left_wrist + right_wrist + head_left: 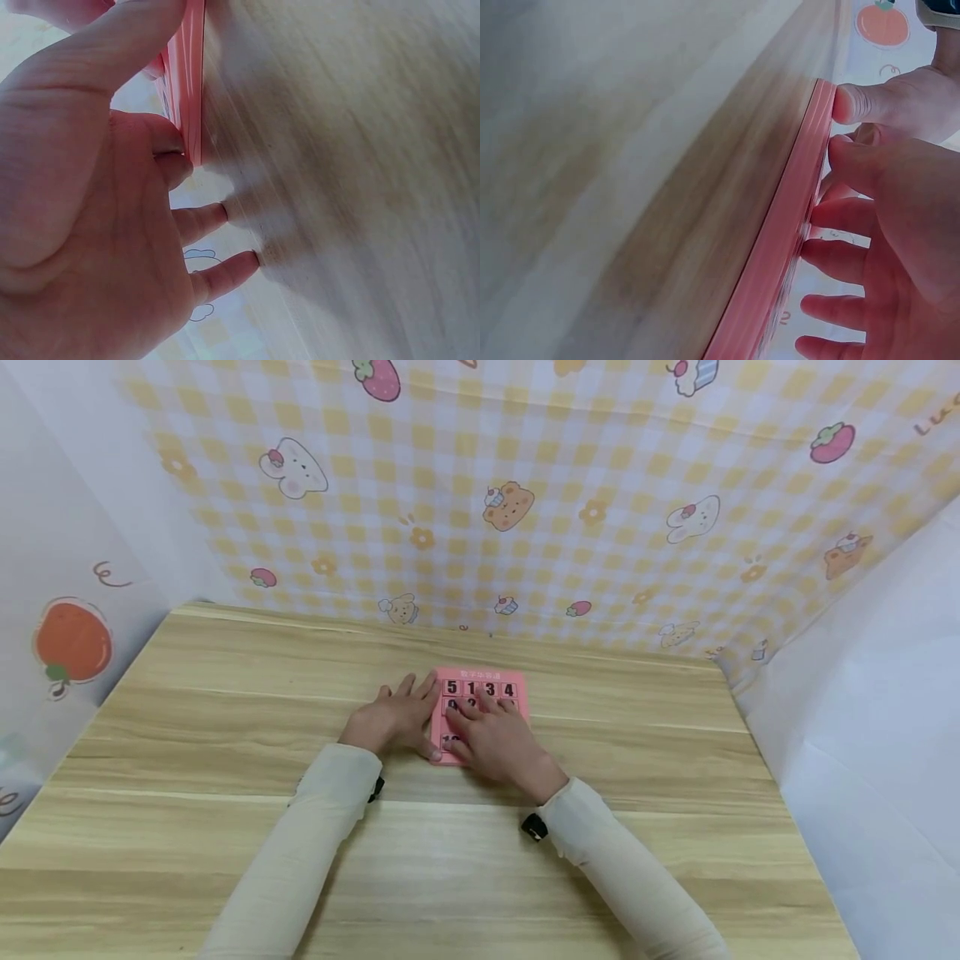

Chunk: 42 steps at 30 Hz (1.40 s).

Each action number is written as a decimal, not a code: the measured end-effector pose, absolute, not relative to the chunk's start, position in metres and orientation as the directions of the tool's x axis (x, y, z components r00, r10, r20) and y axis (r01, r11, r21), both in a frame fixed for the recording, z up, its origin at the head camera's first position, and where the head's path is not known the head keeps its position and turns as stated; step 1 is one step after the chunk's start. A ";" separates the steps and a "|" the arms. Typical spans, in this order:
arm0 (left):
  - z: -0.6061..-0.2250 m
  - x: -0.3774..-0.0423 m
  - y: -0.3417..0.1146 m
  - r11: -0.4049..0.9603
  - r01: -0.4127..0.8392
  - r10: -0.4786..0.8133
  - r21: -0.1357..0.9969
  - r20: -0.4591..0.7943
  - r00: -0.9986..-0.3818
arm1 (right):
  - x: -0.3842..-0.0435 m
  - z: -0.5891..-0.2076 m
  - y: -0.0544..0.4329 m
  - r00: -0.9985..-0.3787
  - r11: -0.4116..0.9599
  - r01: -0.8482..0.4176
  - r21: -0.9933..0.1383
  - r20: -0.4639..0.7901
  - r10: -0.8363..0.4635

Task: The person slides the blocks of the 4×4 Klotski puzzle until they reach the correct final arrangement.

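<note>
A flat pink sliding number puzzle (517, 677) lies on the wooden table, black numerals on its tiles. The top row reads 5, 1, 3, 4; the right hand covers much of the lower rows. My left hand (392, 718) holds the puzzle along its left side, thumb at the near corner and index finger at the far one. In the left wrist view, two other fingers (225, 277) reach down beside the pink frame (193, 97). Over the tiles my right hand (501, 745) spreads its relaxed fingers, fingertips at the number faces. The right wrist view shows the puzzle's near edge (780, 217).
Light wooden tabletop (225, 693) surrounds the puzzle. A yellow checked cloth (450, 468) with cartoon prints hangs behind the table, and white sheets (877, 710) stand at the sides. Both sleeves are pale, with a black strap piece (535, 827) at the right wrist.
</note>
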<state>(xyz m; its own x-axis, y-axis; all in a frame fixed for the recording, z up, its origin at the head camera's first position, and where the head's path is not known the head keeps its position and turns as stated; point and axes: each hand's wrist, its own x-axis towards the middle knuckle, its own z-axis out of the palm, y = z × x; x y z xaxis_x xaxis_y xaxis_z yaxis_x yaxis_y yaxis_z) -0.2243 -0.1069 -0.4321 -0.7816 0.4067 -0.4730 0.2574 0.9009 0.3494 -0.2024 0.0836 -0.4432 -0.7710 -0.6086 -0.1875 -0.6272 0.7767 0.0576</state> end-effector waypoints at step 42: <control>-0.430 -0.221 -0.106 0.893 0.249 0.414 0.376 -0.467 -0.781 | -0.191 -0.441 0.089 -0.765 0.765 -0.641 0.061 -0.137 -0.630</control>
<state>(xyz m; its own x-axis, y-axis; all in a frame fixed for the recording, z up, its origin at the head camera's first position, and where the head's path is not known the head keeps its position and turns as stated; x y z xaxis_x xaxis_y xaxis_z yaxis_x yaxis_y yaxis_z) -0.2209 -0.1060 -0.4298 -0.7813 0.4143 -0.4668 0.2488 0.8927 0.3759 -0.1915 0.0891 -0.4406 -0.7648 -0.6296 -0.1368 -0.6408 0.7653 0.0607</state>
